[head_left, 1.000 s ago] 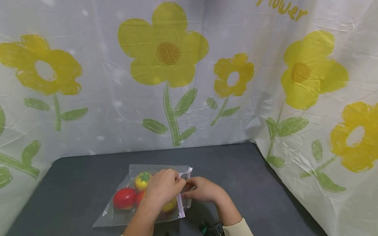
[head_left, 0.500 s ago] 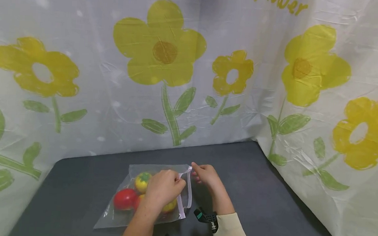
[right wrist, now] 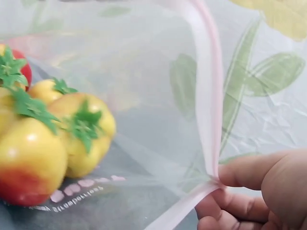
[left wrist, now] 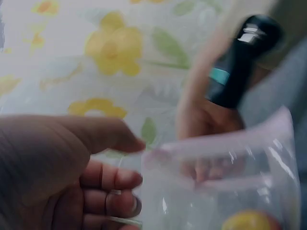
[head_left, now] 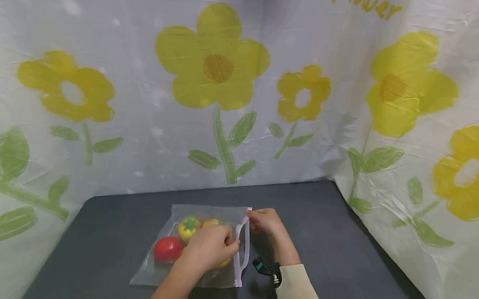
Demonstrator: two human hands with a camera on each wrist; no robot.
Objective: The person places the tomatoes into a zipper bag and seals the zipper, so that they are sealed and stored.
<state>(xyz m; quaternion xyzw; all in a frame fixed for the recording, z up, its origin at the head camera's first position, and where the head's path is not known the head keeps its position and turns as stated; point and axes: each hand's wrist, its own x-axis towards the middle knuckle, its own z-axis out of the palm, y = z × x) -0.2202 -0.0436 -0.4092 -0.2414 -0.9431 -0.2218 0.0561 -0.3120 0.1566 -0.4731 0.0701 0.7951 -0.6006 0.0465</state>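
A clear zip bag (head_left: 149, 273) with a pale pink zip strip (right wrist: 211, 96) lies on the dark table, its mouth to the right and gaping. Inside are several toy-like fruits, among them a red one (head_left: 168, 249) and a yellow one with a green leafy top (head_left: 188, 229). My right hand (head_left: 268, 223) pinches the far corner of the bag's mouth between thumb and fingers. Over the bag, beside the zip strip, my left hand (head_left: 210, 247) has a gap between thumb and loosely bent fingers; the left wrist view shows nothing held there.
The dark table (head_left: 320, 244) extends to both sides of the bag. A white cloth (head_left: 149, 163) printed with yellow flowers hangs behind it and along the right edge. A black wrist device (head_left: 267, 268) is strapped on the right wrist.
My right hand went from the middle of the bag's mouth to its far corner and now pinches it there. The left hand has loosened beside the zip strip.
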